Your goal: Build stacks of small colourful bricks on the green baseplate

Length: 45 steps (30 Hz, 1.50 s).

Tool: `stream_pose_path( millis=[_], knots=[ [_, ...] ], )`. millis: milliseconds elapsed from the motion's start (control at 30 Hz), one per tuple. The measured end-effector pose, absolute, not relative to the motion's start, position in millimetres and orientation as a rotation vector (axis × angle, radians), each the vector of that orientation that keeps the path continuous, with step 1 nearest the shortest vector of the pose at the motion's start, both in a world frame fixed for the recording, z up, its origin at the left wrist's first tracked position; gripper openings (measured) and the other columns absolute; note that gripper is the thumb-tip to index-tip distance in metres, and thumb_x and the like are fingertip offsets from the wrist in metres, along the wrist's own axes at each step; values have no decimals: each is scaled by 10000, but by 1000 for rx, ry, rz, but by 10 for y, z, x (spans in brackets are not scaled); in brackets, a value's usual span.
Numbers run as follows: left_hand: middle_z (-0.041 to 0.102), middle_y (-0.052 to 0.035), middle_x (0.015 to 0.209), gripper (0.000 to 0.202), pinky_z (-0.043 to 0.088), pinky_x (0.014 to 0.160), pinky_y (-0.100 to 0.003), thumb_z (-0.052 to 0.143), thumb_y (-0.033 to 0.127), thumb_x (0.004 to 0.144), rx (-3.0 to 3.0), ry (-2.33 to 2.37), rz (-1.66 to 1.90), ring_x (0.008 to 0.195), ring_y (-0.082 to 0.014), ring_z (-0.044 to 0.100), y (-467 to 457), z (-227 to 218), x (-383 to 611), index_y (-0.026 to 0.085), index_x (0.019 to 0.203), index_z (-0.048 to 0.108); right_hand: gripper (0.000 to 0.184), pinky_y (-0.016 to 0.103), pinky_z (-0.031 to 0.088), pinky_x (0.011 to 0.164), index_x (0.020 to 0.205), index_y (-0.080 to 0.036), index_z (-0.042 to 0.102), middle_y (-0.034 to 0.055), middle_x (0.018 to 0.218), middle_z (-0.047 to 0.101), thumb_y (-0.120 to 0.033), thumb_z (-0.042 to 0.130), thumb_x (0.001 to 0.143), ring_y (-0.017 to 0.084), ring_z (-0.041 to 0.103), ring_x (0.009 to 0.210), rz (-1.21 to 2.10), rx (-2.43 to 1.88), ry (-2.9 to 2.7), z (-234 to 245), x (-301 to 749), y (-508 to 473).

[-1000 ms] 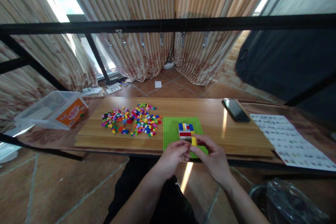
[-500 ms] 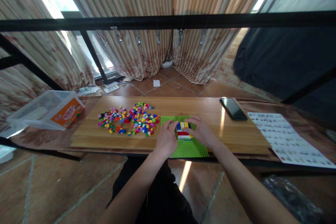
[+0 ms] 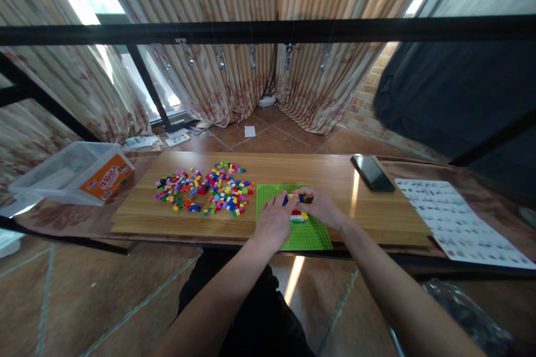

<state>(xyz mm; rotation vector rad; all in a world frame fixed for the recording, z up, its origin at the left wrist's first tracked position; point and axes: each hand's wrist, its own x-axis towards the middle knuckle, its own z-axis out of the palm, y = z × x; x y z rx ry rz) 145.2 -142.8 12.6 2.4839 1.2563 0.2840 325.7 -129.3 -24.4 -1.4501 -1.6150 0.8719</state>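
Observation:
A green baseplate [image 3: 268,196] lies on the wooden board at the table's near edge. On it stands a small brick build [image 3: 297,207] in blue, yellow, red and white. My left hand [image 3: 274,223] and my right hand [image 3: 320,208] meet over the build, fingers curled and pressing on its top. The hands hide most of the build. A pile of small coloured bricks [image 3: 205,188] lies just left of the baseplate.
A clear plastic box [image 3: 71,173] with an orange label sits at the far left. A black phone [image 3: 372,172] lies at the board's right end, beside a printed sheet [image 3: 456,221]. A black bar [image 3: 268,30] crosses the view overhead.
A second ago both hands held a yellow brick near the baseplate's front edge. They moved forward onto the build and now press closer together on its top.

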Motion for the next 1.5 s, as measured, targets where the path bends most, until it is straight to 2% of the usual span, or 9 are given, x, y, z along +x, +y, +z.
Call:
stream_pose_path(
  millis=[200,367,500,633,733,900,1067,1400,1500],
  knots=[
    [412,-118,1403,537,426,975,-505,451,46,804,2426,1297,289,1188,-332,488,-1432,154,1516,255,1297,493,395,309,524,706,944,-176,713,35,874,722,-427,731,640,181,649,762,1006,-1449,-1541,-306,3287,-1270],
    [424,-112,1371,471,454,942,-470,465,86,833,2466,1328,235,1137,-310,527,-1466,199,1546,252,1272,496,379,321,522,731,935,-168,702,34,863,724,-396,735,634,185,653,764,1027,-1405,-1539,-355,3301,-1257],
    [488,-125,1285,399,476,891,-474,475,135,845,2488,1322,235,1080,-313,557,-1492,205,1528,227,1230,526,402,334,525,757,929,-169,691,39,851,723,-446,740,642,199,661,796,1032,-1362,-1598,-361,3314,-1241],
    [386,-171,1424,614,457,927,-511,559,125,771,2486,1314,334,1139,-352,532,-1541,207,1401,212,1363,418,460,342,533,754,941,-165,702,47,852,730,-508,744,636,215,671,794,1031,-1413,-1657,-322,3312,-1258],
    [357,-153,1467,759,426,1009,-468,591,98,711,2433,1296,489,1233,-332,476,-1585,201,1147,213,1421,349,475,343,542,739,971,-167,704,55,879,739,-513,738,647,224,682,791,1065,-1458,-1656,-279,3301,-1301],
    [469,-116,1392,486,393,1071,-363,471,106,809,2215,1600,663,1249,-237,488,-1571,97,379,185,1287,515,483,363,565,708,984,-187,710,64,886,750,-530,727,644,250,700,773,1149,-1513,-1585,-228,3284,-1356],
    [608,-109,1184,362,458,967,-340,444,142,853,2009,2049,619,1091,-220,587,-1387,-6,-376,169,1188,579,461,372,575,715,981,-190,711,71,896,753,-509,729,649,263,706,791,1072,-1559,-1599,-208,3271,-1375],
    [630,-137,1075,268,469,901,-339,443,218,880,2083,2245,429,1030,-243,596,-722,41,-626,151,1016,663,478,367,596,722,994,-208,714,101,1045,732,-522,716,633,287,708,884,840,-1684,-1357,-203,3398,-1702],
    [635,-134,1055,240,472,896,-335,470,204,855,2116,2210,381,1016,-241,601,-609,-9,-598,150,986,665,430,370,595,743,964,-231,724,83,1006,743,-520,701,646,296,704,909,780,-1711,-1334,-190,3488,-1881]
  ],
)
